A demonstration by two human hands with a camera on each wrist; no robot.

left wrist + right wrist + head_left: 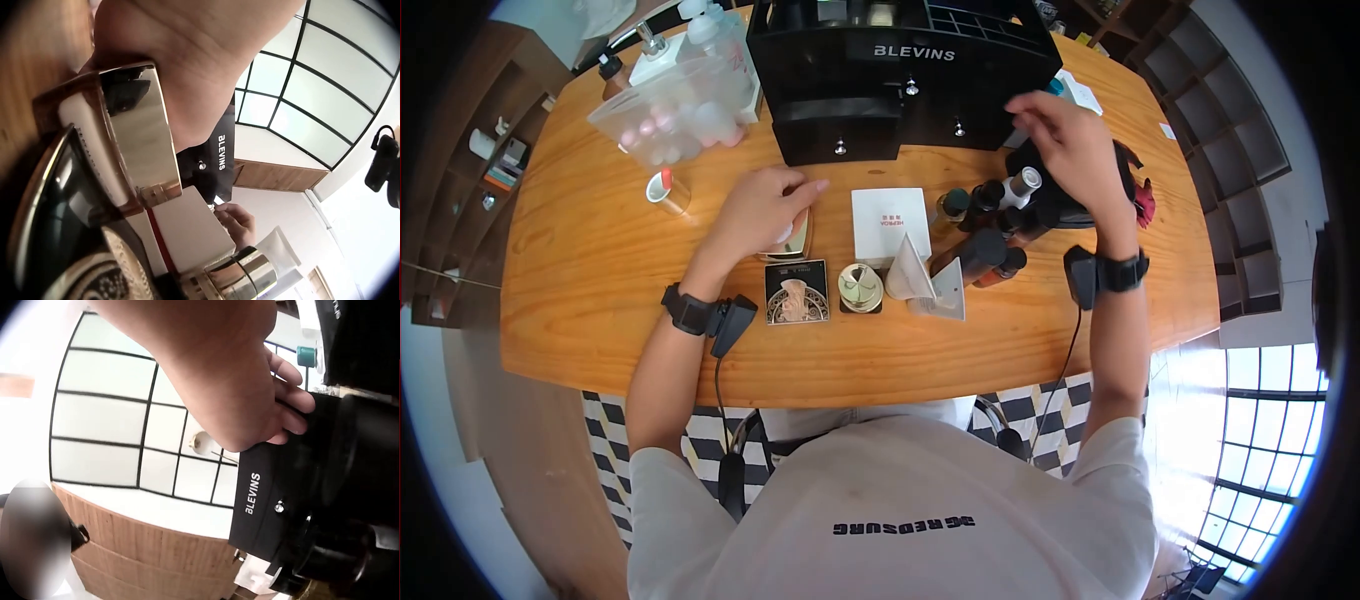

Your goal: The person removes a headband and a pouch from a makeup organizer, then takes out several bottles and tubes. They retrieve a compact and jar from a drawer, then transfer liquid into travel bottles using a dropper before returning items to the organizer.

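My left hand (762, 212) lies low over the table in front of the black organizer (832, 120) marked BLEVINS. Just below its palm is a gold-capped bottle (147, 134); the fingers are mostly hidden in the left wrist view. The right hand (1072, 140) hovers at the organizer's right front corner, fingers loosely bent with nothing visible between them. Under that hand sit a black bag (1055, 180) and a white-and-silver tube (1022, 184). Nearest the left wrist is a patterned compact box (796, 292), with a round gold-lidded jar (860, 287) beside it.
A white box (888, 218) stands mid-table, with white tubes (910, 270) and several dark bottles (980, 255) to its right. At the back left are a clear bin (655, 125) of pink and white items and pump bottles (652, 45). A lipstick (668, 190) stands nearby.
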